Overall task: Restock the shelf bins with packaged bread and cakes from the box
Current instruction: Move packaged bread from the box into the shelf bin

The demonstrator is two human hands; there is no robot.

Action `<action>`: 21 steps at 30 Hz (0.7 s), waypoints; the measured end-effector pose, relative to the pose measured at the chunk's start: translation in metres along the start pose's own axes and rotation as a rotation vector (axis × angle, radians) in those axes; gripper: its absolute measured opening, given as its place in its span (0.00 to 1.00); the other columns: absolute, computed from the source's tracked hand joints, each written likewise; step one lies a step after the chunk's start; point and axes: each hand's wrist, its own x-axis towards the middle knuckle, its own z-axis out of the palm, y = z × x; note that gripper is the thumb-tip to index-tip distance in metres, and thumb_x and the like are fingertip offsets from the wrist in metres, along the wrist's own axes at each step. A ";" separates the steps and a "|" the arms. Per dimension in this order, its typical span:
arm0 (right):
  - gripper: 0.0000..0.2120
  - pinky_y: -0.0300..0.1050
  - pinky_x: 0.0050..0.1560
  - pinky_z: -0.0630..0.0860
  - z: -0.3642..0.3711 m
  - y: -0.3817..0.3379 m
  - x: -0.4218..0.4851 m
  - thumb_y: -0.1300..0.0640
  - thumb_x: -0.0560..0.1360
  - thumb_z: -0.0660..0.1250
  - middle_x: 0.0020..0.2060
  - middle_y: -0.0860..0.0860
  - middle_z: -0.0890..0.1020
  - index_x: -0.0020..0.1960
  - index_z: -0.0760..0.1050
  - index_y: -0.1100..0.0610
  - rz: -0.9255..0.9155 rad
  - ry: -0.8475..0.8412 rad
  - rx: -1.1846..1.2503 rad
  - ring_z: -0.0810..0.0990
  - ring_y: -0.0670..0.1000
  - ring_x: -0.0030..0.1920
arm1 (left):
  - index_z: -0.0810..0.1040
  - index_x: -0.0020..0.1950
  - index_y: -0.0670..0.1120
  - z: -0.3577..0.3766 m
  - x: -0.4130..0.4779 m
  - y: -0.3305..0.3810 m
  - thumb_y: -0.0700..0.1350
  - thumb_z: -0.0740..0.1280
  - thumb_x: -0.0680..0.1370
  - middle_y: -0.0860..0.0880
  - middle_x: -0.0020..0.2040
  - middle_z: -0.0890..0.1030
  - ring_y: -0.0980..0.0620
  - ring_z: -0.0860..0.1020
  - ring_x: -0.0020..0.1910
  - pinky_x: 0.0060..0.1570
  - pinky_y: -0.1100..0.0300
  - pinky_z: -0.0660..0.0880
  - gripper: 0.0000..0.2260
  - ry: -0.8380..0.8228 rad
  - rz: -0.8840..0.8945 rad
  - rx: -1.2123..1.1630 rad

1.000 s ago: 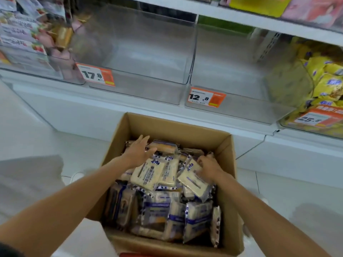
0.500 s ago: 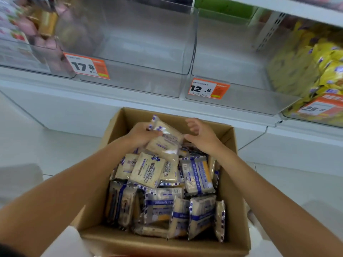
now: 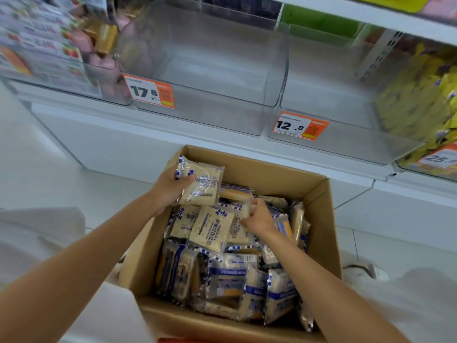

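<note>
A person's left hand (image 3: 170, 186) grips a bread packet (image 3: 201, 184) by its left edge, thumb across the front and fingers curled behind, holding it just above the far left corner of an open cardboard box (image 3: 324, 214) on a shop floor. The clear wrapper carries blue Chinese lettering and a blue-and-white checked border; the finer print is too small to read. The right hand (image 3: 257, 217) is down inside the box, its fingers curled onto the top edge of a second packet (image 3: 238, 231) lying among the packets (image 3: 230, 276) of the same blue-and-white design that fill the box.

Beyond the box, on a white shelf (image 3: 173, 129), stand two clear plastic bins. The middle bin (image 3: 210, 58) wears an orange-and-white price tag (image 3: 150, 91) reading "17.8"; the bin to its right (image 3: 333, 82) has a tag (image 3: 299, 126) reading "12.8". A third tag (image 3: 440, 159) at the far right shows "25." before the edge cuts it off, under a bin of yellow packets (image 3: 420, 95). A bin at the far left (image 3: 61, 78) holds pink and red wrapped goods, their labels blurred.
</note>
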 end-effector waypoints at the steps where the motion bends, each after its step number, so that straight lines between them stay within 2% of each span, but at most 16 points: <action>1: 0.25 0.38 0.37 0.73 -0.006 -0.003 -0.003 0.66 0.71 0.74 0.50 0.50 0.76 0.62 0.67 0.54 -0.049 0.019 0.026 0.78 0.50 0.51 | 0.76 0.50 0.53 0.000 0.001 0.001 0.47 0.66 0.81 0.50 0.46 0.84 0.51 0.84 0.44 0.36 0.60 0.77 0.01 0.012 0.020 0.009; 3: 0.21 0.38 0.43 0.75 -0.027 -0.015 -0.012 0.67 0.71 0.73 0.46 0.46 0.76 0.58 0.70 0.54 -0.169 0.063 0.057 0.77 0.49 0.49 | 0.76 0.51 0.53 0.001 0.002 0.004 0.47 0.66 0.81 0.52 0.46 0.84 0.56 0.83 0.41 0.34 0.63 0.76 0.01 0.027 0.055 0.035; 6: 0.19 0.28 0.46 0.72 -0.069 -0.043 -0.028 0.71 0.70 0.71 0.47 0.44 0.79 0.55 0.75 0.52 -0.326 0.063 0.031 0.78 0.42 0.49 | 0.75 0.52 0.53 0.003 0.003 0.014 0.46 0.66 0.81 0.53 0.46 0.83 0.59 0.82 0.40 0.34 0.65 0.77 0.02 0.023 0.104 0.052; 9: 0.17 0.25 0.48 0.72 -0.099 -0.078 -0.040 0.71 0.69 0.73 0.46 0.40 0.82 0.49 0.78 0.52 -0.442 -0.014 0.047 0.79 0.34 0.46 | 0.75 0.56 0.52 0.015 0.002 0.025 0.49 0.65 0.81 0.51 0.51 0.84 0.56 0.83 0.46 0.44 0.60 0.79 0.06 -0.042 0.115 0.077; 11: 0.17 0.29 0.51 0.73 -0.103 -0.100 -0.042 0.71 0.68 0.74 0.46 0.41 0.83 0.48 0.78 0.50 -0.486 -0.049 0.091 0.80 0.36 0.48 | 0.75 0.61 0.53 0.027 -0.002 0.037 0.54 0.64 0.80 0.52 0.56 0.82 0.53 0.81 0.52 0.54 0.54 0.77 0.11 -0.103 0.105 0.069; 12: 0.18 0.32 0.53 0.74 -0.101 -0.108 -0.042 0.70 0.69 0.74 0.46 0.42 0.83 0.47 0.79 0.49 -0.515 -0.051 0.093 0.81 0.40 0.49 | 0.74 0.63 0.53 0.034 -0.006 0.045 0.58 0.62 0.80 0.54 0.57 0.80 0.53 0.79 0.55 0.56 0.54 0.75 0.15 -0.137 0.095 0.062; 13: 0.18 0.37 0.56 0.75 -0.096 -0.115 -0.043 0.69 0.69 0.74 0.46 0.44 0.83 0.48 0.79 0.48 -0.552 -0.044 0.084 0.81 0.43 0.50 | 0.74 0.63 0.54 0.040 -0.009 0.052 0.60 0.61 0.80 0.56 0.55 0.79 0.56 0.78 0.53 0.53 0.58 0.74 0.16 -0.158 0.098 0.071; 15: 0.17 0.46 0.63 0.75 -0.087 -0.126 -0.047 0.67 0.70 0.74 0.51 0.47 0.83 0.51 0.79 0.48 -0.627 0.008 0.051 0.80 0.46 0.55 | 0.75 0.56 0.54 0.045 -0.013 0.062 0.58 0.64 0.79 0.59 0.42 0.78 0.64 0.76 0.40 0.38 0.66 0.72 0.11 -0.153 0.150 0.109; 16: 0.18 0.48 0.66 0.72 -0.086 -0.130 -0.049 0.65 0.71 0.74 0.56 0.47 0.81 0.56 0.79 0.49 -0.654 0.065 0.028 0.78 0.46 0.59 | 0.76 0.55 0.52 0.045 -0.016 0.067 0.57 0.66 0.78 0.58 0.36 0.77 0.64 0.76 0.33 0.33 0.67 0.72 0.11 -0.126 0.168 0.115; 17: 0.21 0.48 0.69 0.68 -0.085 -0.133 -0.050 0.61 0.71 0.75 0.62 0.47 0.77 0.61 0.76 0.49 -0.657 0.124 0.024 0.73 0.46 0.64 | 0.77 0.56 0.51 0.041 -0.017 0.070 0.59 0.68 0.76 0.54 0.34 0.78 0.60 0.78 0.32 0.35 0.66 0.75 0.15 -0.105 0.168 0.078; 18: 0.28 0.47 0.71 0.65 -0.086 -0.135 -0.050 0.57 0.70 0.76 0.67 0.47 0.72 0.67 0.72 0.50 -0.613 0.150 0.049 0.69 0.46 0.67 | 0.78 0.57 0.50 0.035 -0.016 0.072 0.64 0.70 0.73 0.46 0.37 0.81 0.51 0.81 0.36 0.41 0.59 0.80 0.21 -0.093 0.159 0.025; 19: 0.38 0.47 0.71 0.64 -0.087 -0.137 -0.050 0.52 0.67 0.79 0.69 0.46 0.68 0.72 0.65 0.49 -0.524 0.129 0.111 0.66 0.46 0.68 | 0.78 0.58 0.51 0.029 -0.014 0.074 0.69 0.71 0.68 0.39 0.45 0.83 0.41 0.83 0.44 0.51 0.49 0.81 0.27 -0.092 0.145 -0.025; 20: 0.47 0.50 0.71 0.65 -0.087 -0.139 -0.049 0.46 0.62 0.81 0.70 0.46 0.67 0.75 0.61 0.49 -0.407 0.054 0.212 0.67 0.47 0.68 | 0.78 0.58 0.53 0.022 -0.011 0.075 0.72 0.71 0.66 0.36 0.51 0.82 0.37 0.81 0.49 0.59 0.41 0.76 0.30 -0.113 0.125 -0.078; 21: 0.52 0.53 0.71 0.67 -0.086 -0.142 -0.048 0.43 0.58 0.82 0.69 0.47 0.70 0.75 0.60 0.50 -0.323 -0.044 0.312 0.71 0.49 0.67 | 0.78 0.59 0.53 0.017 -0.009 0.077 0.71 0.70 0.66 0.37 0.55 0.82 0.39 0.80 0.51 0.63 0.37 0.73 0.29 -0.138 0.109 -0.115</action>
